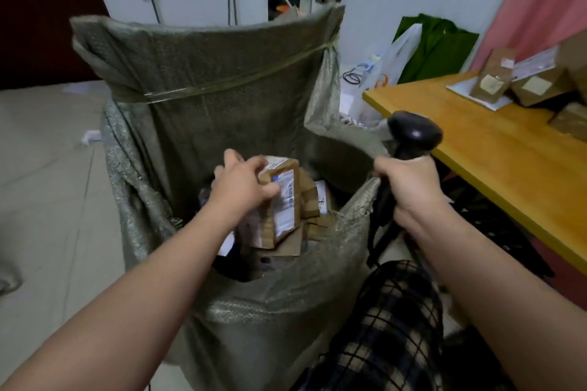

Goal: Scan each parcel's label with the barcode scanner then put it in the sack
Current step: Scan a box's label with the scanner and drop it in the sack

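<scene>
Over the sack's mouth, a parcel going in.
Left hand (244, 184) grips the cardboard parcel (281, 200) inside the woven sack (222, 89); right hand (409, 184) clasps the barcode scanner (413, 133) aside, ready.

The print on the white label (284, 203) of the brown cardboard parcel (267, 230) blurs past reading. The right hand (409, 187) hides the grip of the black barcode scanner (413, 132). Brown boxes (570, 73) run off the right edge.

Parcels (287, 200) in sack (222, 79) (table (495, 149) right)
</scene>
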{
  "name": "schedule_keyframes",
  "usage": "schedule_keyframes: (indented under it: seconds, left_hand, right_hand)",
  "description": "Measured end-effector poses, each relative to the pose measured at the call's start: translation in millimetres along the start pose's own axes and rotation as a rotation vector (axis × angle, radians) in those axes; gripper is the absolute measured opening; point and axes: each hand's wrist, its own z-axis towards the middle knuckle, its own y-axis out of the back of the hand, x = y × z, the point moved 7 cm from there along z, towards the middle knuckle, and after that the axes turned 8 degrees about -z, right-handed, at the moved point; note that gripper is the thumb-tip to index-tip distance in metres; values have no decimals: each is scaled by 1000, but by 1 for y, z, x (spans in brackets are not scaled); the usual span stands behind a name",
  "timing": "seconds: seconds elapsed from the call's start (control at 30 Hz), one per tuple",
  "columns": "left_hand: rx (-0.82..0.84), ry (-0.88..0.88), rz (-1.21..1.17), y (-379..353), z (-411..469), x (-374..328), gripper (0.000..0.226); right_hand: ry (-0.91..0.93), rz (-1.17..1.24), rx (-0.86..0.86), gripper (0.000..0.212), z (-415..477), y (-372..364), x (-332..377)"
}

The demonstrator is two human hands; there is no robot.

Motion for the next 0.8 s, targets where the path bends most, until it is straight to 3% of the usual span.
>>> schedule_keyframes:
  seconds: [0.07,0.1,0.2,0.27,0.4,0.5,0.6,0.8]
  left_hand:
    - [-37,-64,132,13,1,-11,49]
    - [-61,-102,85,15,-1,-16,47]
    - [-79,-167,-370,0,-13,-35,40]
    - [10,-207,-517,-29,-25,-49,40]
    - [229,-261,-325,-81,-47,-46,47]
    - [178,-236,-232,-66,-40,-38,51]
    - [144,-163,-43,-39,-29,-31,39]
    - [188,-216,31,-41,-27,-45,44]
  right_hand:
    - [39,-7,4,32,-13,10,-2]
    - [41,-59,-4,44,-19,16,-8]
    - [-16,-89,-61,48,-33,34,-27]
    - [-14,-47,-78,49,-40,42,-30]
    - [36,-1,-84,33,-54,56,-26]
    - [81,80,-119,31,-63,65,-22]
    - [80,73,-144,34,-55,68,-29]
    - [-107,-28,-111,44,-38,68,-65]
